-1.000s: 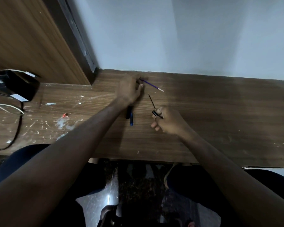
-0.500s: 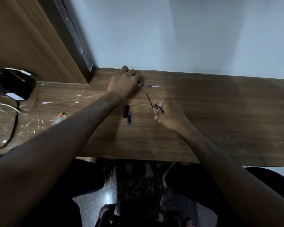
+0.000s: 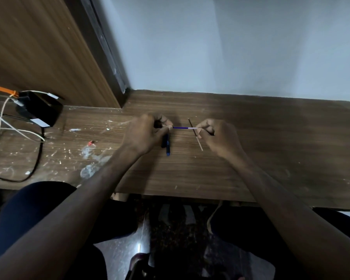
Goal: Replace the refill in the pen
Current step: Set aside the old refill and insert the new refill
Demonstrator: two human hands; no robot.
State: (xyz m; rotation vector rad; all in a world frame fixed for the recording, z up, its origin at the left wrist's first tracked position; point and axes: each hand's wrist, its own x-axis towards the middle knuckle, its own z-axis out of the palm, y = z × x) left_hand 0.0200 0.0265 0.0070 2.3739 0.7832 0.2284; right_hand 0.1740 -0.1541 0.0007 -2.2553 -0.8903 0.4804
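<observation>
Above the wooden desk (image 3: 251,158), left hand (image 3: 143,134) and right hand (image 3: 216,136) pinch the blue refill (image 3: 182,127) by its ends; I'd keep it level, clear of the spent refill (image 3: 196,136)

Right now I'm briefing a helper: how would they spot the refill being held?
On the wooden desk, look between the left hand and right hand. The blue refill spans them horizontally, unlike the dark refill lying slanted beneath.

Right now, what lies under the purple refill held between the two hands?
Under the purple refill a thin dark refill lies crossways on the wooden desk. The left hand covers the upper part of the blue pen piece beside it.
</observation>
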